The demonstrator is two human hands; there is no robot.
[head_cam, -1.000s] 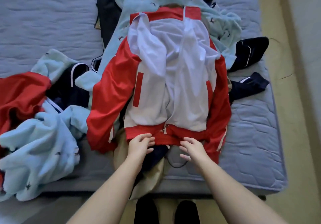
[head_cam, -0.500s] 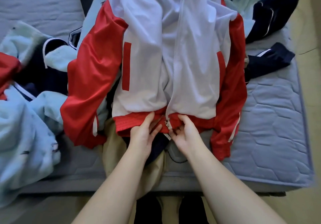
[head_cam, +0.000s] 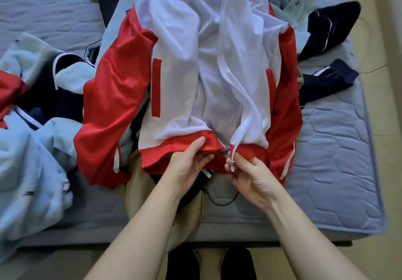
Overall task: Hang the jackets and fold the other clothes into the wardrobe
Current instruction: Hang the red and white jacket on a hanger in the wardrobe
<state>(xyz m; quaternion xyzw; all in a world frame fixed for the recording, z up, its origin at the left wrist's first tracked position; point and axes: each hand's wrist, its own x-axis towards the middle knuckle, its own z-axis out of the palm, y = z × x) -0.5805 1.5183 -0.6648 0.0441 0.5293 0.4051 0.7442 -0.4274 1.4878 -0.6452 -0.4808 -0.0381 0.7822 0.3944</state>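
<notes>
One wide-angle view from the person's head looks steeply down, close over the near edge of the bed (head_cam: 339,171), facing across it.

A red and white jacket (head_cam: 195,73) lies front up in the middle of the heap, collar far, hem near. Its 2 red sleeves run down either side. The white zip is undone, and the slider (head_cam: 233,164) sits at the near hem, which is lifted. A beige garment (head_cam: 139,184) lies under the hem. Pale blue fleece clothes (head_cam: 32,171) are bunched at the left, and more of them lie far right. 2 navy pieces (head_cam: 326,79) lie to the right, and another red garment (head_cam: 8,88) is at the left edge.
</notes>
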